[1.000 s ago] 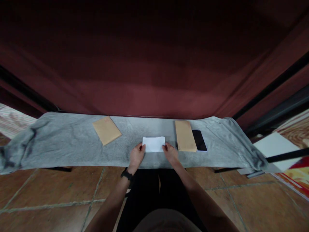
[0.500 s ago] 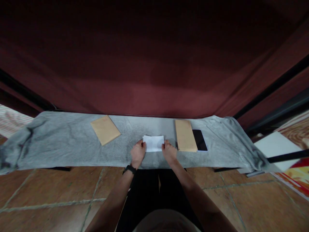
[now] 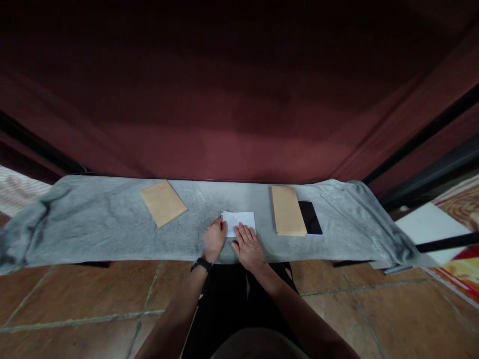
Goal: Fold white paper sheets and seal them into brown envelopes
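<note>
A folded sheet of white paper (image 3: 239, 217) lies on the grey cloth in front of me. My left hand (image 3: 214, 236) pinches its left edge between thumb and fingers; a dark band is on that wrist. Flat on the paper's lower right part rests my right hand (image 3: 248, 246), with fingers stretched out and thumb apart. That hand covers the paper's lower right corner. To the right lies a stack of brown envelopes (image 3: 288, 211), and to the left a single-looking brown envelope (image 3: 163, 203) lies at a slant.
A dark-screened phone (image 3: 310, 218) sits against the right envelopes, partly under them. The grey cloth (image 3: 105, 219) covers a long narrow bench. Behind it rises a dark red panel (image 3: 224, 149). Tiled floor (image 3: 93, 289) shows below, and a white board (image 3: 430, 229) stands at right.
My right hand has let go of the paper's right edge and moved left and down, opening flat onto the paper. My left hand stays at the left edge.
</note>
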{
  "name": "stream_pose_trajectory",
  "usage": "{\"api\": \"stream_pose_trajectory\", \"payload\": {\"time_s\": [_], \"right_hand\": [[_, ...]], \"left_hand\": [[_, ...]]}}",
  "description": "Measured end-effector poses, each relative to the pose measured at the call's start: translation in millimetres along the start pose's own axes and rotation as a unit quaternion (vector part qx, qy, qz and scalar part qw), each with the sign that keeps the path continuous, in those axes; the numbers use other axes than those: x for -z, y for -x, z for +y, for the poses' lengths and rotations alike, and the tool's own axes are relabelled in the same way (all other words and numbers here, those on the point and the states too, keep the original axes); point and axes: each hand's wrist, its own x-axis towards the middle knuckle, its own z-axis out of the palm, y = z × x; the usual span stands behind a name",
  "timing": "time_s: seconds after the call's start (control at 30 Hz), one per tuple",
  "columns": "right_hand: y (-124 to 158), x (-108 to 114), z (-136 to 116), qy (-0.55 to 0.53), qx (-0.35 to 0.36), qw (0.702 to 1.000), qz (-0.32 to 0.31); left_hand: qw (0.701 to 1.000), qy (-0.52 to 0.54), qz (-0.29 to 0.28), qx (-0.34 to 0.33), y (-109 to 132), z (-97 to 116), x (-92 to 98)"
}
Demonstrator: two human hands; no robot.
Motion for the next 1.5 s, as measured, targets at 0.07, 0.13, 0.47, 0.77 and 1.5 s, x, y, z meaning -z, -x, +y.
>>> {"api": "stream_pose_trajectory", "payload": {"time_s": [0.07, 0.13, 0.47, 0.77, 1.5], "right_hand": [[5.9, -2.0, -1.1, 0.009, -0.003, 1.0, 0.005], [10.0, -1.2, -0.7, 0.013, -0.005, 1.0, 0.007], [22.5, 5.4, -3.7, 0.024, -0.05, 0.998, 0.013], [7.8, 2.9, 24.4, -0.007, -0.056, 0.998, -0.022], [6.1, 1.1, 22.9, 0.008, -0.044, 0.999, -0.006]], "left_hand": [[1.0, 0.0, 0.001, -0.001, 0.2, 0.6, -0.2], [1.0, 0.0, 0.003, 0.001, -0.2, 0.9, -0.5], [0.999, -0.002, 0.045, -0.001, 5.0, 2.3, -2.8], [0.965, 0.001, -0.016, -0.261, 31.5, 22.8, -47.1], [0.988, 0.146, 0.029, -0.045, 19.1, 0.1, -10.8]]}}
